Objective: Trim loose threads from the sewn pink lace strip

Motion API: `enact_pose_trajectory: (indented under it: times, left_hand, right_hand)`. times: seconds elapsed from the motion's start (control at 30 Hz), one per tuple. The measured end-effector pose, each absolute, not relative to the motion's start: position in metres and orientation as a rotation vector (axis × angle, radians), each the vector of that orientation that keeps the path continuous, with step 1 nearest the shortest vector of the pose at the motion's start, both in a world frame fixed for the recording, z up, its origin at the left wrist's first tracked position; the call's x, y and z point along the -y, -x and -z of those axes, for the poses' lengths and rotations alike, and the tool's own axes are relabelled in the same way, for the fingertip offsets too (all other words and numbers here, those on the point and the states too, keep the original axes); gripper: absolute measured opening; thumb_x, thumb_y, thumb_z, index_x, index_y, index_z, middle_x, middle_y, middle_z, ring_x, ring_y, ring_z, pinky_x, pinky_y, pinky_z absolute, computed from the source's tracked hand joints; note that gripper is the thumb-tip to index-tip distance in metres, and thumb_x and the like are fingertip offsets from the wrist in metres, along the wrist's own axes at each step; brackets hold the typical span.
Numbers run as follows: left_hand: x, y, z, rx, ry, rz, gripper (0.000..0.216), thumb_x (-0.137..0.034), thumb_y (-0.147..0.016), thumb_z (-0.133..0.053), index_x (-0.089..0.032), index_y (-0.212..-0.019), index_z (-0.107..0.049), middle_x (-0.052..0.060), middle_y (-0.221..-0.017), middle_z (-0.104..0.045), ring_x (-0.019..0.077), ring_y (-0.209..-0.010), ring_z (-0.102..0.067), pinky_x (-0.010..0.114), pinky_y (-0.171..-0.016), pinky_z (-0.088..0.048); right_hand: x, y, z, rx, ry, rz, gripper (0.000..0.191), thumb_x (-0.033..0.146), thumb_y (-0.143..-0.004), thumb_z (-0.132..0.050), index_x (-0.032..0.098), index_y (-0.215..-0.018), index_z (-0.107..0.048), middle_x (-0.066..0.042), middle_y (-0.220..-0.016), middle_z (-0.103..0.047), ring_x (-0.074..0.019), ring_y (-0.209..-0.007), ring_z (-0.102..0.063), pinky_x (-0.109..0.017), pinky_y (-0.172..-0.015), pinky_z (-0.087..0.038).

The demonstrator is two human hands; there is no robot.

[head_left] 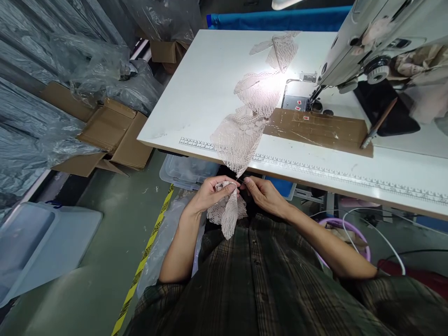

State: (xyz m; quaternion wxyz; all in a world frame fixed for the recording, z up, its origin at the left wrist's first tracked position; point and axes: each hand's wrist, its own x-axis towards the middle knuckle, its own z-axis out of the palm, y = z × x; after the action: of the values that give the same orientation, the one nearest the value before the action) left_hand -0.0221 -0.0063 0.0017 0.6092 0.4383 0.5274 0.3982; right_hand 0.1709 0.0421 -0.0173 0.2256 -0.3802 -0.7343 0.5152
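Note:
My left hand [210,193] is closed around a small piece of pale pink lace [229,212] held over my lap, below the table's front edge. My right hand [264,193] pinches at the same piece from the right, fingertips almost meeting those of the left. A long chain of joined pink lace pieces [250,112] trails from the sewing machine [378,42] across the white table [196,93] and hangs over the edge just above my hands.
A brown cardboard strip [315,128] lies on the table by the needle plate. A ruler scale is printed along the front edge. Open cardboard boxes [112,135] and plastic-wrapped bundles stand left. Clear plastic bins [42,242] and yellow floor tape [147,252] lie below.

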Motion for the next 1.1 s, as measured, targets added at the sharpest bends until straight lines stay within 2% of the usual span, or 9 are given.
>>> enact_pose_trajectory:
  times: [0.17, 0.43, 0.67, 0.8, 0.9, 1.1]
  left_hand:
    - [0.006, 0.021, -0.006, -1.380, -1.163, -0.938, 0.030, -0.045, -0.080, -0.070, -0.016, -0.086, -0.074, 0.004, -0.085, -0.073, 0.0162, -0.077, -0.064, 0.024, -0.071, -0.048]
    - [0.006, 0.019, -0.013, -1.422, -1.230, -0.900, 0.026, -0.042, -0.082, -0.066, -0.016, -0.082, -0.072, 0.003, -0.080, -0.070, 0.0142, -0.072, -0.059, 0.022, -0.064, -0.044]
    - [0.006, 0.017, -0.015, -1.480, -1.221, -0.929, 0.024, -0.041, -0.080, -0.067, -0.018, -0.079, -0.073, 0.003, -0.078, -0.070, 0.0160, -0.072, -0.060, 0.024, -0.067, -0.046]
    - [0.006, 0.017, -0.014, -1.503, -1.231, -0.925, 0.023, -0.040, -0.080, -0.066, -0.018, -0.078, -0.072, 0.003, -0.077, -0.069, 0.0155, -0.071, -0.058, 0.024, -0.065, -0.045]
    - [0.006, 0.016, -0.013, -1.497, -1.263, -0.926, 0.022, -0.038, -0.080, -0.065, -0.017, -0.076, -0.072, 0.002, -0.073, -0.068, 0.0153, -0.069, -0.058, 0.024, -0.064, -0.046]
    - [0.007, 0.017, -0.010, -1.528, -1.319, -0.899, 0.021, -0.035, -0.083, -0.063, -0.017, -0.077, -0.072, 0.000, -0.069, -0.067, 0.0134, -0.065, -0.057, 0.023, -0.063, -0.044]
  right_hand:
    - [-0.042, -0.163, 0.017, 1.996, 1.101, -1.329, 0.053, 0.058, -0.098, -0.033, 0.018, -0.072, -0.056, 0.002, -0.058, -0.051, -0.0112, -0.052, -0.043, -0.026, -0.054, -0.030]
    - [-0.035, -0.166, 0.016, 1.961, 1.042, -1.432, 0.052, 0.057, -0.099, -0.032, 0.017, -0.084, -0.062, 0.001, -0.064, -0.055, -0.0121, -0.056, -0.047, -0.025, -0.055, -0.032]
    - [-0.041, -0.161, 0.019, 1.991, 1.125, -1.294, 0.050, 0.055, -0.098, -0.034, 0.019, -0.071, -0.055, 0.001, -0.058, -0.052, -0.0119, -0.053, -0.044, -0.026, -0.055, -0.030]
    - [-0.035, -0.164, 0.021, 1.958, 1.079, -1.400, 0.050, 0.056, -0.099, -0.031, 0.018, -0.082, -0.060, 0.001, -0.063, -0.055, -0.0124, -0.055, -0.047, -0.026, -0.054, -0.032]
    - [-0.035, -0.161, 0.020, 1.985, 1.033, -1.417, 0.049, 0.055, -0.099, -0.032, 0.019, -0.083, -0.060, 0.000, -0.065, -0.057, -0.0130, -0.058, -0.050, -0.025, -0.057, -0.034]
    - [-0.038, -0.157, 0.022, 2.030, 1.159, -1.285, 0.042, 0.049, -0.099, -0.035, 0.021, -0.071, -0.051, 0.003, -0.057, -0.045, -0.0121, -0.053, -0.041, -0.027, -0.056, -0.030]
